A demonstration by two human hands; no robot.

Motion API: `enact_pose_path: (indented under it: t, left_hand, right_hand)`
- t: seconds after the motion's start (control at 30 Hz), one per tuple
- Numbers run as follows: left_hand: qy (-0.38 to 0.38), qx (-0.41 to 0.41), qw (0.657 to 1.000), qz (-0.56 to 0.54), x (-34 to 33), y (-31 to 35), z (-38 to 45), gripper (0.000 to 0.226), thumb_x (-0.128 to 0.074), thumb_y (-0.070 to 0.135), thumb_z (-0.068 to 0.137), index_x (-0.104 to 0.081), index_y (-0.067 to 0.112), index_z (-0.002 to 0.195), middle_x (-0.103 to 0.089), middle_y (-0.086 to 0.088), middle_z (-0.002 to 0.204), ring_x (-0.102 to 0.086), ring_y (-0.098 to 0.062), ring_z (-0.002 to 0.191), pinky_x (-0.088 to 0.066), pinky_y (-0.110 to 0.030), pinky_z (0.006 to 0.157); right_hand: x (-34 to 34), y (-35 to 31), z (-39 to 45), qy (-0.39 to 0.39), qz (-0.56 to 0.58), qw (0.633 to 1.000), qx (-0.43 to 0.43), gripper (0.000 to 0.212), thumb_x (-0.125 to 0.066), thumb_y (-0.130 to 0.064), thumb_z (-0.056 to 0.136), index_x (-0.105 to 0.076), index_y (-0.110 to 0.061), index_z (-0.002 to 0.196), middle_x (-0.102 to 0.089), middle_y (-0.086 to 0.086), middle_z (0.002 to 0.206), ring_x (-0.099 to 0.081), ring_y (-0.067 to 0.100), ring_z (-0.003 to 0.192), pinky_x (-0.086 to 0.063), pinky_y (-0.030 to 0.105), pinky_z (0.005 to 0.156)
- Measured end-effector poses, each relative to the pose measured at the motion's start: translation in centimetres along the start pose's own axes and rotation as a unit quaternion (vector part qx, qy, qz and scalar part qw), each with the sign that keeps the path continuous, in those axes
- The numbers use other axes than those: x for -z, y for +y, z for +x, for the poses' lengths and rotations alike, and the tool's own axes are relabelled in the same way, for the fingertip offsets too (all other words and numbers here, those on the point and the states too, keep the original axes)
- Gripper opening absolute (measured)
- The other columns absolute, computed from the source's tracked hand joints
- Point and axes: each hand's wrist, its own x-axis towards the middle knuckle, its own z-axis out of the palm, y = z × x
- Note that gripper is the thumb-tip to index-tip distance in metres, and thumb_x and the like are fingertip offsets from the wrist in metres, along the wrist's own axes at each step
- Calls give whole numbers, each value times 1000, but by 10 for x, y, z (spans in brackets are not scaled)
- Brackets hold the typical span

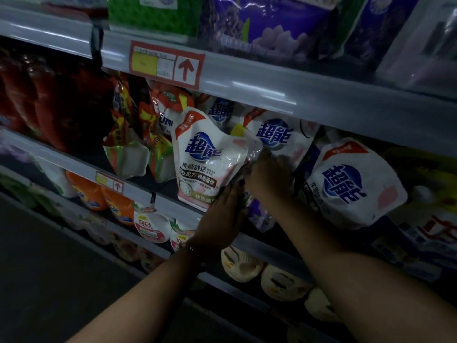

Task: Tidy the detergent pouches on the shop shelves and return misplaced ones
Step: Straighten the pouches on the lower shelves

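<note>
Mid-task: left hand [222,214] flat against front white pouch [207,159] on mid shelf [247,238], right hand [267,177] prob pinching its side (dim/blurry), tilted pouch [353,184] to the right + others left to straighten.

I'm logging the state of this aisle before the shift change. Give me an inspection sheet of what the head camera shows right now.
Surface: grey middle shelf, crowded with pouches; price tag with a red arrow on the shelf edge above.
Job's things: white and pink pouch upright at the shelf front; a matching pouch tilted on its side to the right.
Clutter: orange and red packs leaning left; orange bottles on the shelf below.
Hands: left hand against the upright pouch's lower corner; right hand at its right edge; grip on it unclear.
Cables: nothing seen.
Surroundings: dim light; purple packs on the top shelf.
</note>
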Motion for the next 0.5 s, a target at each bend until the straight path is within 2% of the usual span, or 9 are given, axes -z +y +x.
enact_pose_path:
  t: [0.07, 0.13, 0.2, 0.33, 0.37, 0.43, 0.5]
  left_hand:
    - [1, 0, 1000, -18, 2, -1, 2, 73, -42, 48, 99, -5, 26, 158, -21, -5, 164, -29, -25, 146, -39, -46, 113]
    - [21, -9, 998, -51, 7, -4, 5, 70, -44, 43, 100, -9, 24, 159, -25, -5, 163, -32, -22, 145, -39, -41, 113]
    - [35, -22, 996, -78, 13, -9, 9, 68, -47, 37, 101, -14, 20, 158, -30, -6, 160, -33, -22, 144, -37, -37, 113]
    - [31, -60, 991, -113, 20, -16, 14, 67, -50, 26, 100, -18, 14, 158, -30, -7, 160, -29, -17, 145, -26, -23, 114]
    - [21, -59, 989, -136, 20, -16, 15, 66, -50, 29, 100, -20, 16, 157, -32, -5, 159, -32, -15, 143, -29, -24, 114]
    - [-23, -32, 976, -213, 14, -18, 15, 60, -46, 42, 99, -27, 26, 153, -39, -2, 153, -44, -12, 134, -47, -32, 107]
    - [-84, 21, 944, -317, 9, -17, 10, 45, -48, 44, 100, -41, 35, 144, -51, -1, 144, -55, -8, 124, -55, -35, 97]
  right_hand:
    - [3, -3, 8, -22, -58, 998, -10, 34, -63, -30, 88, -59, -8, 113, -64, 17, 114, -55, 36, 110, -45, 48, 96]
    - [5, -4, 9, -12, -79, 997, -4, 24, -59, -27, 91, -63, -7, 102, -68, 16, 102, -62, 33, 97, -50, 45, 89]
    - [6, -4, 4, 4, -36, 999, -13, 23, -61, -26, 91, -63, -6, 104, -68, 15, 100, -65, 32, 93, -53, 42, 84]
    - [11, -10, -7, 18, 71, 996, -48, 31, -65, -23, 88, -60, -8, 115, -66, 13, 111, -64, 31, 101, -55, 40, 83]
    - [14, -11, -9, 23, 88, 994, -60, 32, -65, -25, 87, -60, -9, 114, -65, 12, 110, -64, 31, 100, -56, 41, 82]
    - [21, -9, -11, 26, 122, 989, -80, 30, -64, -27, 87, -60, -11, 112, -64, 11, 109, -64, 29, 98, -56, 42, 80]
    - [31, -6, -14, 22, 160, 981, -104, 31, -63, -25, 88, -60, -12, 115, -63, 11, 113, -63, 28, 99, -55, 41, 83]
